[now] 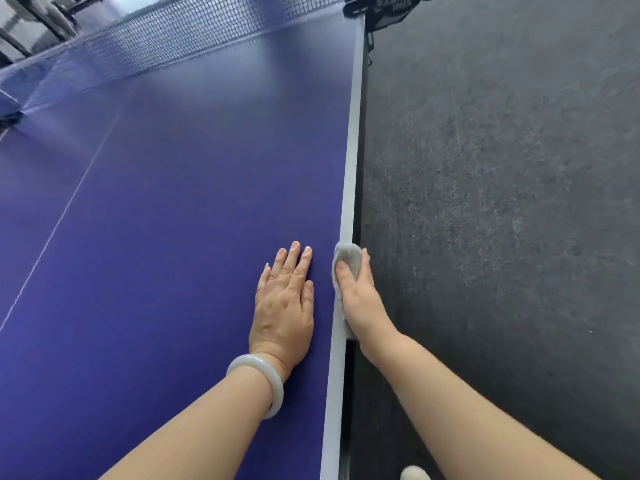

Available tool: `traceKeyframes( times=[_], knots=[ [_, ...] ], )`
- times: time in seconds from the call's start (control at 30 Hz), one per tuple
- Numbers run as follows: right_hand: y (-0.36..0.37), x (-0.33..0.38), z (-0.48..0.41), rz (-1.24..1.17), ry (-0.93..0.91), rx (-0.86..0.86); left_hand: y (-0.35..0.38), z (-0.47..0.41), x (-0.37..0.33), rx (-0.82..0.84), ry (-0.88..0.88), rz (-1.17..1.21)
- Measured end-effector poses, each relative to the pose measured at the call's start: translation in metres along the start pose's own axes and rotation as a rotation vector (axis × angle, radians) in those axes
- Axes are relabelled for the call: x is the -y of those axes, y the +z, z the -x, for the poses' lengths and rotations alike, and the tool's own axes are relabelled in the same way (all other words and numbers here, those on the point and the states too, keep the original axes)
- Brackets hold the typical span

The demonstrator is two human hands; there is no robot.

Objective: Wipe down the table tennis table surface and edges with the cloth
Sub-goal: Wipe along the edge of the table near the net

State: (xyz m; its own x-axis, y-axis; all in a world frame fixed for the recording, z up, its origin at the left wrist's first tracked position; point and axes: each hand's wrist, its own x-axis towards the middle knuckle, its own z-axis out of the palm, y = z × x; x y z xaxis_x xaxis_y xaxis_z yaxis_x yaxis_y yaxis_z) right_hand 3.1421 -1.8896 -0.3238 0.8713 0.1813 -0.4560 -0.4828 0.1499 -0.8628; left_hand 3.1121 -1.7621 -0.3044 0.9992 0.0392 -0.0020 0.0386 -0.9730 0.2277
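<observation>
Cloth [348,258] sits folded over the right side edge of the worktop [173,237], well short of the net [173,39]. Right grip [356,299] clenches it, thumb on top, fingers going down the outer side. Left grip [285,299] is released, flat on the blue surface just beside.

Risks:
- cloth drops to the floor [502,202] if the pinch loosens
- cloth snags on the net clamp [377,12] ahead
- bangle [258,382] scrapes the surface
</observation>
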Motion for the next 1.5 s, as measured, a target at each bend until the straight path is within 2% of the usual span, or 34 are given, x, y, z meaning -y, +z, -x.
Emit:
traceKeyframes(
  times=[0.13,0.5,0.63,0.77,0.9,1.07,1.2,1.3,1.5],
  knots=[
    [0.002,0.013,-0.040,0.047,-0.059,-0.098,-0.002,0.000,-0.003,0.008,-0.014,-0.018],
    [-0.003,0.005,-0.042,0.171,-0.031,-0.048,-0.009,0.000,-0.010,0.027,-0.045,-0.045],
    [-0.004,0.005,-0.043,0.155,-0.010,-0.050,-0.019,-0.017,-0.007,-0.002,0.016,-0.061],
    [-0.001,0.004,-0.041,0.143,-0.005,-0.040,-0.034,-0.080,0.001,-0.048,0.109,-0.026],
    [-0.002,0.007,-0.039,0.139,0.022,-0.020,-0.030,-0.161,-0.014,-0.005,-0.009,-0.006],
    [-0.008,0.009,-0.040,0.135,0.027,0.038,-0.015,-0.249,-0.037,0.041,0.071,-0.094],
    [-0.009,0.015,-0.047,0.130,0.072,0.069,0.004,-0.274,-0.045,0.031,0.004,-0.080],
    [-0.013,0.039,-0.081,0.115,0.092,0.047,0.009,-0.270,-0.043,-0.019,0.019,-0.024],
    [-0.018,0.096,-0.194,-0.032,0.014,-0.111,0.008,-0.273,-0.041,-0.043,0.014,0.025]
  ],
)
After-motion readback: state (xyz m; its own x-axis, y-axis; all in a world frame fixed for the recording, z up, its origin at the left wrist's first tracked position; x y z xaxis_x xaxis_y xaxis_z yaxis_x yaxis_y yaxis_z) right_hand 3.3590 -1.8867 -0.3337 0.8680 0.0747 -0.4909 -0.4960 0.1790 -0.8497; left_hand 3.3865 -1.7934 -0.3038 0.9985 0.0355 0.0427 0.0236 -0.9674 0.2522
